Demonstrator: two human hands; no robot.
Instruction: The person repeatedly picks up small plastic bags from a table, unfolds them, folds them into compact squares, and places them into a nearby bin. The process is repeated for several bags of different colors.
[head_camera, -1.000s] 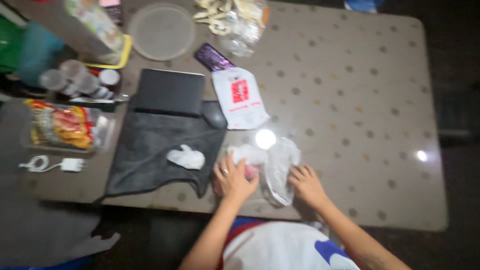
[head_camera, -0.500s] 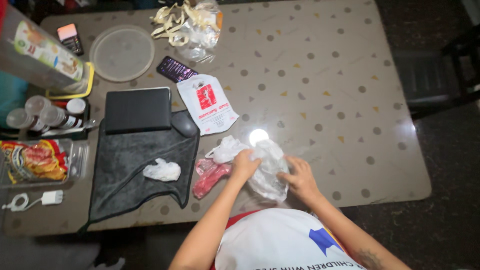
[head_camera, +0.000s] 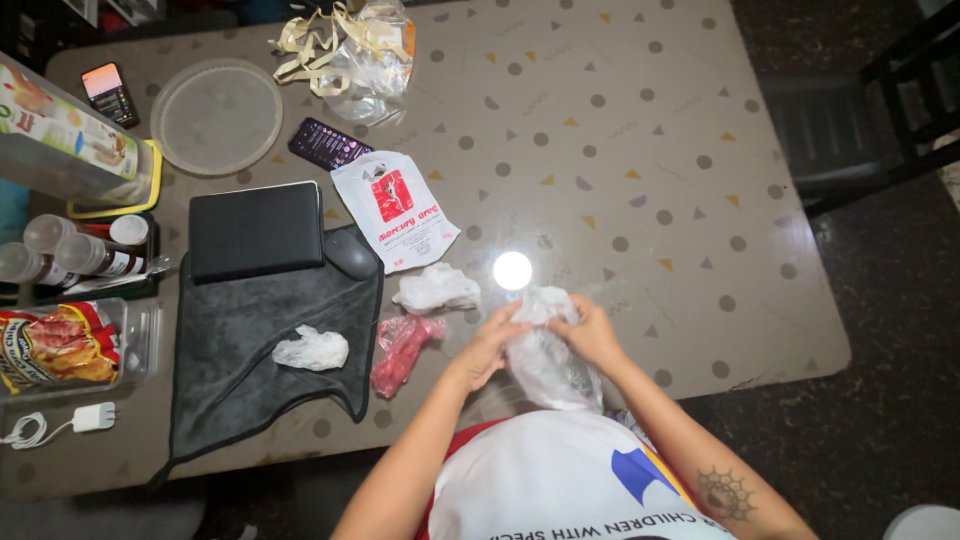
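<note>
Looking down, head view: both hands meet at the near edge of the patterned table (head_camera: 650, 130), just right of the middle.
Left hand (head_camera: 480, 352): fingers pinched on the upper left edge of the clear plastic bag (head_camera: 550, 360), grasping it.
Right hand (head_camera: 590, 335): closed on the bag's top right edge, thumb and fingers gripping the film.
Bag's place: held between the two hands at the near table edge, its body hanging toward the person's white shirt (head_camera: 560, 480).
Key relation: the bag's long axis runs from far to near, its gathered top at the fingertips, its loose end nearest the body; both hands sit at the far end, equally close, left hand on its left side and right hand on its right.
Left of the hands: a crumpled red plastic bag (head_camera: 402, 350), and a crumpled white bag (head_camera: 437, 288) just beyond it, both apart from the hands.
Further left: a dark grey cloth (head_camera: 270, 350) with a small wad of clear plastic (head_camera: 312, 350) on it, a black case (head_camera: 256, 230) and a black mouse (head_camera: 351, 254) at its far edge.
Far side: a white printed bag (head_camera: 395, 210), a phone (head_camera: 328, 144), a round clear lid (head_camera: 216, 116).
Hard to tell: whether the held bag has anything inside; a light glare (head_camera: 512, 270) sits on the table just beyond it.
Cut off: jars, snack packet and charger at the left frame edge.
</note>
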